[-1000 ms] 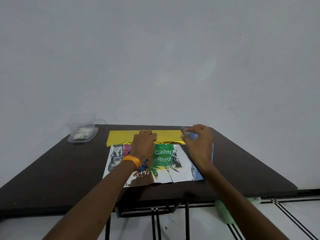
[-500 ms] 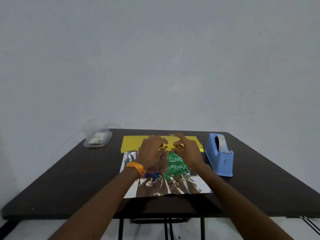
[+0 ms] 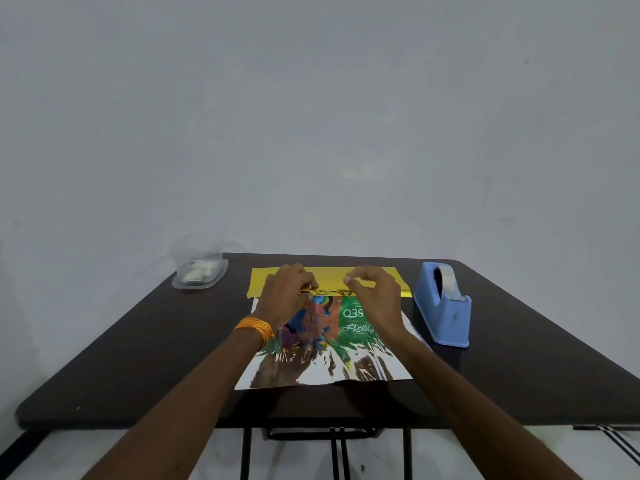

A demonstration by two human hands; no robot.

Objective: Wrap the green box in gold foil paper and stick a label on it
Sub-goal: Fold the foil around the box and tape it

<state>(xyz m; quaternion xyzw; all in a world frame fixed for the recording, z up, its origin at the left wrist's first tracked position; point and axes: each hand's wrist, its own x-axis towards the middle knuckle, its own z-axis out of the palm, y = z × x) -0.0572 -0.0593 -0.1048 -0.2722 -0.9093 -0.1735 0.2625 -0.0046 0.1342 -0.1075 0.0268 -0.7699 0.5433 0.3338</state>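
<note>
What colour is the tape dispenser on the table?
The tape dispenser is light blue, seen clearly in the head view, right of the hands.

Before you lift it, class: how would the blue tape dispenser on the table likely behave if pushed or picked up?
The tape dispenser looks blocky with a broad flat base, so it probably slides rather than tips. It appears solid, so likely heavy for its size. Its smooth plastic sides may feel slippery.
</note>
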